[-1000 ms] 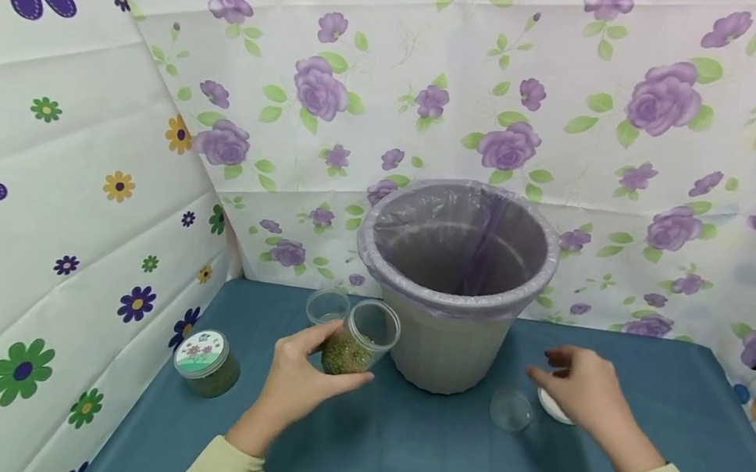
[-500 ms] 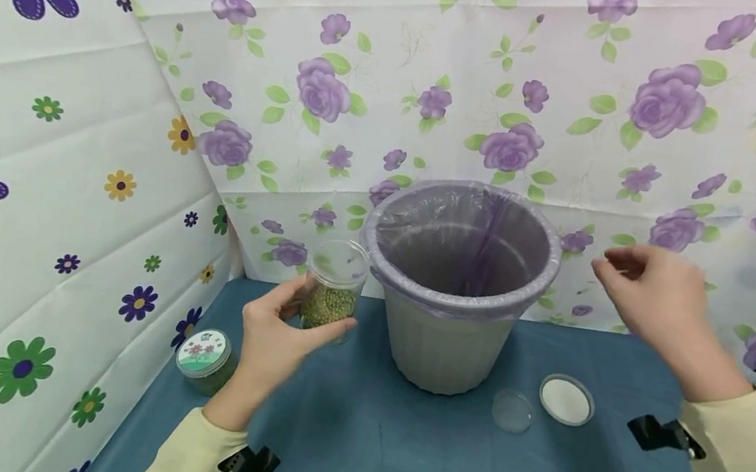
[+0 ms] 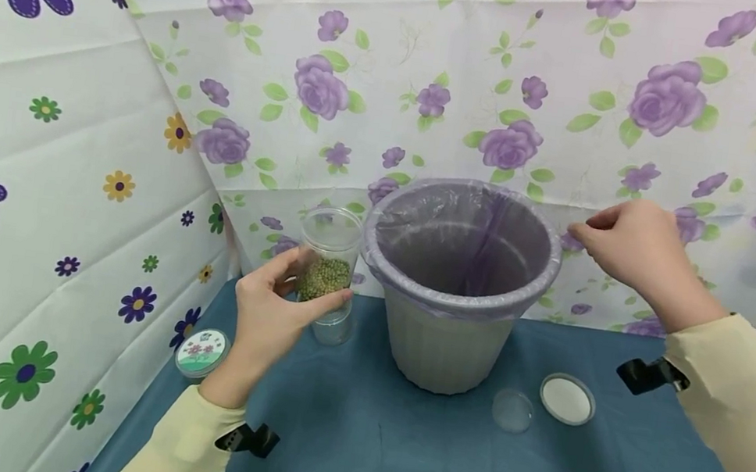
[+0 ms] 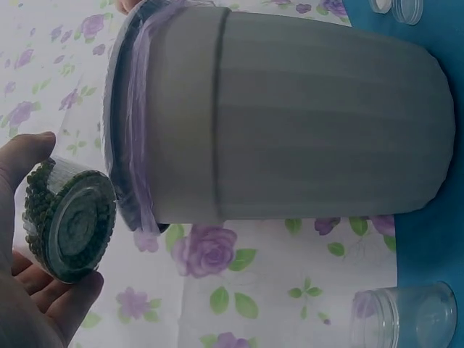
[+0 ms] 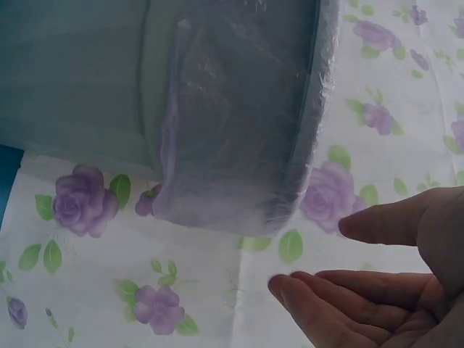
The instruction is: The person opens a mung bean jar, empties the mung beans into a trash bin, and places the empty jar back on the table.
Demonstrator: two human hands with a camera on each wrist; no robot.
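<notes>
In the head view, my left hand [image 3: 268, 325] grips a clear plastic jar [image 3: 325, 277], part filled with green beans, held upright and without a lid. The left wrist view shows the jar's round base [image 4: 78, 226] between thumb and fingers, close to the lined rim of a grey bin [image 4: 312, 116]. Raised by the bin's right rim, my right hand [image 3: 639, 244] has nothing in it; its thumb [image 5: 384, 221] and fingers are apart in the right wrist view. A purplish plastic liner [image 3: 452, 206] folds over the bin's rim.
Behind the held jar, an empty clear jar [image 3: 333, 329] stands on the blue cloth [image 3: 408, 452]. A jar with a flower-printed lid [image 3: 203, 352] is at left. Right of the bin lie a clear disc [image 3: 512, 411] and a white-centred lid [image 3: 566, 399]. Flowered sheets [image 3: 428, 61] hang behind.
My left hand has moved up and left with the bean jar, turning it from tilted to upright. My right hand has risen from over the white-centred lid to beside the bin's rim.
</notes>
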